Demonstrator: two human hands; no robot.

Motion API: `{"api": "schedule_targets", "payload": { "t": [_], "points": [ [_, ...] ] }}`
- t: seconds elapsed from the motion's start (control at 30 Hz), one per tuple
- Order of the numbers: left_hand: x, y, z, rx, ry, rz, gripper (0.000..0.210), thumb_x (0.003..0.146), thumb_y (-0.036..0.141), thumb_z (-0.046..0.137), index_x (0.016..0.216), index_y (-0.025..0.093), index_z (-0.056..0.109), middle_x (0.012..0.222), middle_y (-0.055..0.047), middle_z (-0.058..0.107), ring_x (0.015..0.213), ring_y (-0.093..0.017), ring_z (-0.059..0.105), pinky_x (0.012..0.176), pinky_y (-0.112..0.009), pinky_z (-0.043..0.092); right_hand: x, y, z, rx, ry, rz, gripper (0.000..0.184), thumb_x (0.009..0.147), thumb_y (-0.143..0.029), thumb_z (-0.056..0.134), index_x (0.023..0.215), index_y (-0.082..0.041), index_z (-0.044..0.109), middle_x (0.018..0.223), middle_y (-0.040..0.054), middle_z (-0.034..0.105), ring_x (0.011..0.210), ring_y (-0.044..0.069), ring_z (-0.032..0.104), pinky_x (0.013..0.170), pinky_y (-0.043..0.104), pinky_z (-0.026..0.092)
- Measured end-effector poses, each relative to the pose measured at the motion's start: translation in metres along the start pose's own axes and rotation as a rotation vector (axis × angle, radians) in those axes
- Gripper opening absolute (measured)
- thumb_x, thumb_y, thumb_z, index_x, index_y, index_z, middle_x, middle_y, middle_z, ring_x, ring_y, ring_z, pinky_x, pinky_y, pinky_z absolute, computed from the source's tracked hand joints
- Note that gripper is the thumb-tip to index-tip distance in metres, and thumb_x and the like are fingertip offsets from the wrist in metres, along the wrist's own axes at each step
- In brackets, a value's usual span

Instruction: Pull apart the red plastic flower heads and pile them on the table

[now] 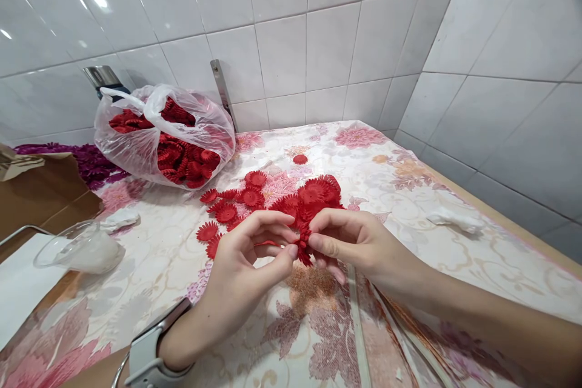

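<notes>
A small red fringed flower is pinched between both my hands, above the middle of the table. My left hand, wearing a watch on the wrist, holds its left side with thumb and fingertips. From the other side my right hand grips it between thumb and forefinger. Just behind lies a heap of red flowers. Loose red flower pieces with toothed rims spread to the left of the heap. My fingers hide part of the held flower.
Behind on the left stands a plastic bag of red flower pieces, with a metal-topped bottle behind it. A clear cup leans at left by a cardboard box. Thin strips and wires lie at front right. Crumpled white tissue rests farther right.
</notes>
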State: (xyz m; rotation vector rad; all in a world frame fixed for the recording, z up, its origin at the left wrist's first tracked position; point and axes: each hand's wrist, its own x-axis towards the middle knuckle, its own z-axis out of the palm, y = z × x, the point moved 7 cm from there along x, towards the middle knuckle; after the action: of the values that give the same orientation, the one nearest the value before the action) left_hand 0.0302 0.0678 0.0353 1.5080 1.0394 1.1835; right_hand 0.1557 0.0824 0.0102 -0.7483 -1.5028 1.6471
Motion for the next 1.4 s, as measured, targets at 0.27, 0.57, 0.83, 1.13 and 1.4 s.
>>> {"api": "schedule_targets", "payload": {
  "t": [0.27,0.57,0.83,1.13,1.4],
  "points": [
    [0.0,-0.014,0.011,-0.025,-0.154,-0.173,0.014,0.074,0.018,0.069,0.086,0.02,0.062,0.087,0.001,0.064,0.077,-0.011,0.062,0.067,-0.019,0.052,-0.007,-0.021,0.008,-0.537,0.015,-0.185,0.013,0.084,-0.016,0.05,0.071,-0.017,0.052,0.066,-0.0017,0.051,0.059,0.01,0.043,0.052,0.023,0.033],
    [0.024,-0.017,-0.022,0.111,0.133,-0.182,0.014,0.062,0.014,0.066,0.075,0.015,0.062,0.059,0.003,0.062,0.055,-0.009,0.055,0.053,-0.018,0.045,0.0,-0.017,-0.008,-0.261,0.051,-0.062,0.015,0.085,-0.027,0.053,0.074,-0.017,0.05,0.064,-0.0042,0.044,0.055,0.008,0.039,0.048,0.021,0.031],
    [0.041,0.01,-0.07,0.349,0.396,0.037,0.016,0.063,0.015,0.066,0.078,0.016,0.06,0.063,0.002,0.063,0.058,-0.012,0.059,0.054,-0.021,0.044,-0.005,-0.046,-0.026,-0.347,0.223,-0.243,0.015,0.082,-0.027,0.057,0.071,-0.018,0.053,0.064,-0.0023,0.051,0.053,0.008,0.044,0.048,0.022,0.035],
    [0.029,0.005,-0.038,0.355,0.203,0.076,0.01,0.072,0.017,0.065,0.082,0.016,0.062,0.076,-0.003,0.071,0.072,-0.017,0.067,0.067,-0.027,0.054,-0.018,-0.048,-0.004,-0.967,0.352,-0.695,0.011,0.084,-0.007,0.05,0.085,-0.016,0.056,0.075,0.0053,0.059,0.065,0.015,0.055,0.057,0.028,0.047],
    [0.009,0.005,-0.007,0.148,0.007,0.065,0.006,0.077,0.019,0.066,0.083,0.02,0.067,0.078,0.001,0.071,0.072,-0.013,0.068,0.067,-0.021,0.056,-0.027,-0.042,0.02,-0.88,0.216,-0.743,0.014,0.086,-0.007,0.047,0.089,-0.014,0.059,0.079,0.0079,0.063,0.069,0.015,0.059,0.059,0.027,0.048]
  ]
}}
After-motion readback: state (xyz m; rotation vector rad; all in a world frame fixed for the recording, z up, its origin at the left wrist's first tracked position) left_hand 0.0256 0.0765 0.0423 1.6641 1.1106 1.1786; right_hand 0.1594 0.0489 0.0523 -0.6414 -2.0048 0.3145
